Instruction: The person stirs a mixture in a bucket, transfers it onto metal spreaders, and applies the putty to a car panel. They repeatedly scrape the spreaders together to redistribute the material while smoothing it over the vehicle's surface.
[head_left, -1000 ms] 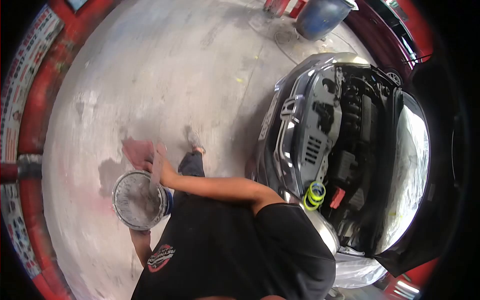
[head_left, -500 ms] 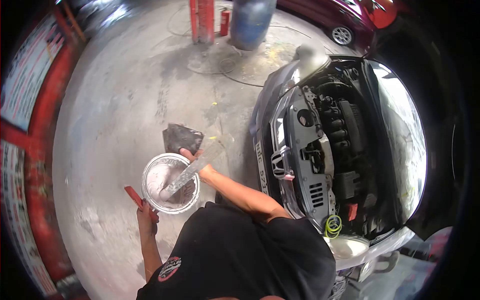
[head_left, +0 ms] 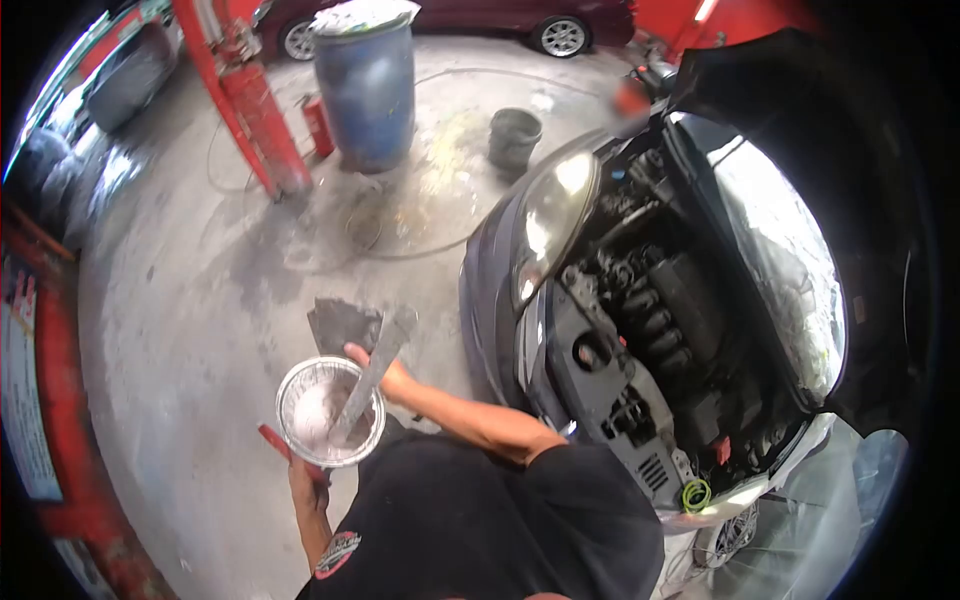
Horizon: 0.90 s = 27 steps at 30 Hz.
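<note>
A white-rimmed bucket (head_left: 283, 425) of pale, thick paste is in front of my body. A grey flat stick (head_left: 372, 385) stands tilted in it, its upper end leaning over the rim toward my right hand. My right hand (head_left: 385, 375) is closed at the far right side of the bucket, with its thumb on a dark flat plate (head_left: 345, 325); whether it also grips the rim is hidden. Below the bucket's left side, my left hand (head_left: 309, 482) is closed around a long red bar (head_left: 272, 438), partly covered by the bucket.
On my right is a dark car (head_left: 500, 290), hood up, engine exposed, with a green coil (head_left: 696, 495) at its front corner. Ahead are a blue drum (head_left: 365, 100), a dark bucket (head_left: 515, 138), a red post (head_left: 262, 120), a fire extinguisher (head_left: 317, 126) and a hose (head_left: 420, 252) on the floor.
The view has swung right and upward, bringing the dark bucket into sight. The white-rimmed bucket and both hands sit slightly lower in view. The red bar is now more covered by the bucket.
</note>
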Tool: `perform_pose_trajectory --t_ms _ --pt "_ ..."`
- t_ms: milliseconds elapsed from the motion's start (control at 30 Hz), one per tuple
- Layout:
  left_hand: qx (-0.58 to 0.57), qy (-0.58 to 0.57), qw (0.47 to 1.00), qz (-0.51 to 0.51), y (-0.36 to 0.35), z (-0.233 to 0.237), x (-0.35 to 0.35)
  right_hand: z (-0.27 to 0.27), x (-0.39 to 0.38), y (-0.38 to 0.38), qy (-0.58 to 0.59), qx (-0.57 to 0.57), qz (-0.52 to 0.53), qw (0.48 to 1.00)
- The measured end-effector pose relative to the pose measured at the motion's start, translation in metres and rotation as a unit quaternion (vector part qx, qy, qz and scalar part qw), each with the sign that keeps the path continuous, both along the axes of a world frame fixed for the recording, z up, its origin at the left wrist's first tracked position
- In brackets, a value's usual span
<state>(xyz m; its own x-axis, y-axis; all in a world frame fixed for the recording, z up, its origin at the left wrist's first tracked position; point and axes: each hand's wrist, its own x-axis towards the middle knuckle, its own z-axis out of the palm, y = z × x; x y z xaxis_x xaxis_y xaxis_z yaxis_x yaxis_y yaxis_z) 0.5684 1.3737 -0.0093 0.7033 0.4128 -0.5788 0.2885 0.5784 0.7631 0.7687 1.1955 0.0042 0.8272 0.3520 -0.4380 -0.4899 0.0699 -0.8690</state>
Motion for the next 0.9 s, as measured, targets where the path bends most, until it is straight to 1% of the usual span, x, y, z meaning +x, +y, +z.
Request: perform_pose_trajectory --t_ms 33,100,200,300,367,400,433,467,500,533,600,633,667,733,767,800,833,867,900 --pt "0.010 -0.015 1.000 0.021 0.001 0.004 0.033 -0.002 0.026 0.006 -0.009 -0.007 -0.026 1.000" --pt "0.016 -0.024 0.999 -0.027 0.025 0.003 0.091 -0.006 0.079 0.017 -0.029 -0.020 -0.065 0.997" --pt "-0.017 -0.005 0.997 -0.077 0.058 -0.013 0.184 -0.019 0.165 0.032 -0.054 -0.046 -0.096 0.993" --pt "-0.014 -0.014 0.997 -0.079 0.081 -0.036 0.296 -0.028 0.264 0.049 -0.039 -0.025 -0.125 0.991" --pt "-0.003 -0.029 0.994 -0.101 0.096 -0.045 0.378 -0.023 0.333 0.057 -0.016 0.025 -0.176 0.984" --pt "-0.003 -0.037 0.993 -0.109 0.097 -0.047 0.416 -0.019 0.364 0.052 -0.013 0.017 -0.187 0.982" --pt "-0.001 -0.039 0.990 -0.132 0.097 -0.043 0.451 -0.015 0.395 0.048 -0.009 0.009 -0.198 0.980" --pt "0.002 -0.048 0.986 -0.157 0.098 -0.036 0.496 -0.012 0.429 0.040 -0.018 -0.025 -0.199 0.979" --pt "0.009 -0.056 0.981 -0.186 0.098 -0.023 0.540 -0.009 0.461 0.030 -0.025 -0.056 -0.204 0.977" --pt "0.019 -0.057 0.976 -0.210 0.091 -0.010 0.583 -0.012 0.489 0.017 -0.024 -0.062 -0.214 0.975" --pt "0.028 -0.057 0.953 -0.298 0.094 -0.009 0.663 -0.008 0.537 -0.009 -0.008 -0.070 -0.272 0.960" --pt "0.033 -0.058 0.938 -0.340 0.090 -0.017 0.706 -0.010 0.562 -0.022 0.000 -0.074 -0.301 0.951" --pt "0.048 -0.080 0.929 -0.358 0.077 -0.019 0.742 -0.011 0.580 -0.034 0.003 -0.056 -0.347 0.936" --pt "0.068 -0.095 0.903 -0.413 0.040 0.005 0.819 -0.016 0.624 -0.062 0.009 -0.024 -0.432 0.902" --pt "0.078 -0.102 0.890 -0.438 0.017 0.012 0.854 -0.014 0.645 -0.081 0.016 -0.046 -0.442 0.896" --pt "0.100 -0.127 0.903 -0.398 -0.012 -0.005 0.889 -0.008 0.665 -0.102 0.024 -0.067 -0.451 0.890" --pt "0.087 -0.109 0.896 -0.422 -0.027 -0.022 0.925 -0.010 0.687 -0.120 0.033 -0.089 -0.458 0.884" --pt "0.074 -0.090 0.888 -0.445 -0.037 -0.040 0.959 -0.032 0.713 -0.137 0.050 -0.078 -0.471 0.877" --pt "0.061 -0.070 0.878 -0.470 -0.055 -0.046 0.991 -0.048 0.738 -0.159 0.038 -0.054 -0.483 0.873"
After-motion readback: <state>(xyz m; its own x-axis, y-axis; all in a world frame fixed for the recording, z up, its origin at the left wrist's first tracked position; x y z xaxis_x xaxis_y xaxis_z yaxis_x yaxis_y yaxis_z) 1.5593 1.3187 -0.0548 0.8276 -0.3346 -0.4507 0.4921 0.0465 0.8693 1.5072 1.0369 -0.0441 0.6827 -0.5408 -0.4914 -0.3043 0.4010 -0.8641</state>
